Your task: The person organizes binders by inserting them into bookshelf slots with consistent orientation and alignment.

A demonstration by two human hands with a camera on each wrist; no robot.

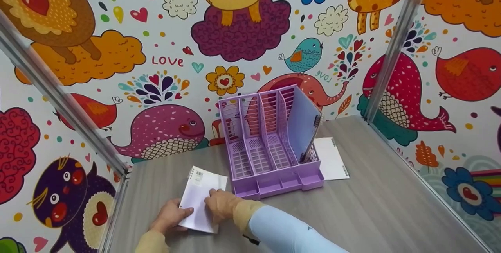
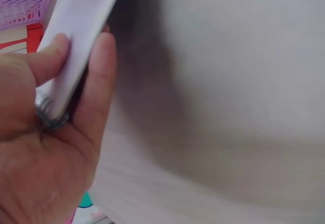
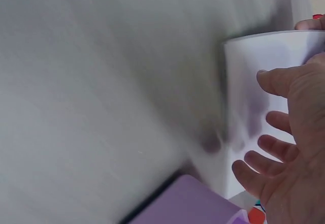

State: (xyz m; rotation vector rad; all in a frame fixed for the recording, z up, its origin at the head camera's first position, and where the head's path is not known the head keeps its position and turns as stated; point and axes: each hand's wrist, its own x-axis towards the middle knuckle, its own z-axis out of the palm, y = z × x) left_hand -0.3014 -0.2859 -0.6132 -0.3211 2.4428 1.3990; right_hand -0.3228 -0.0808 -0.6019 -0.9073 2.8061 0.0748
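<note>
A white spiral notebook [image 1: 203, 202] is tilted up in front of the person, with a small barcode label near its top. The left hand [image 1: 172, 216] grips its left side, thumb on the white face and fingers behind; the wire binding [image 2: 51, 115] lies against the palm in the left wrist view. Over the notebook's right half is the right hand [image 1: 221, 206]. In the right wrist view its fingers [image 3: 277, 148] are spread and lightly bent, close to the white face, with nothing gripped.
A purple desk organizer [image 1: 274, 178] with upright slots stands at the back middle of the wooden table [image 1: 375, 190]. A blue-grey notebook [image 1: 304, 120] stands in its rightmost slot. Behind the organizer's right side lies another white spiral notebook [image 1: 332, 161]. Cartoon-printed walls [image 1: 250, 69] enclose the table.
</note>
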